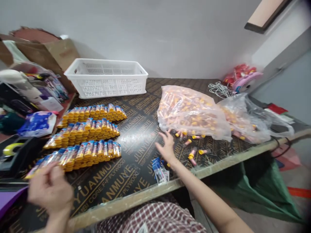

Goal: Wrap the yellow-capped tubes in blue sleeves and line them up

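Note:
My left hand, blurred, is at the near left end of the front row of small tubes. Its fingers are curled together, and anything within them is hidden. These tubes have yellow ends and blue ends and are stacked in three rows. My right hand reaches over the table with its fingers spread, nothing visible in it. Just below it lies a small group of blue-capped clear pieces. Beside it, to the right, loose pink pieces with yellow caps are scattered. A clear plastic bag full of similar pieces lies beyond.
A white plastic basket stands at the back. Another clear bag lies at the right, near white cord and a pink fan. A tape dispenser and boxed goods crowd the left. The table's front edge is taped.

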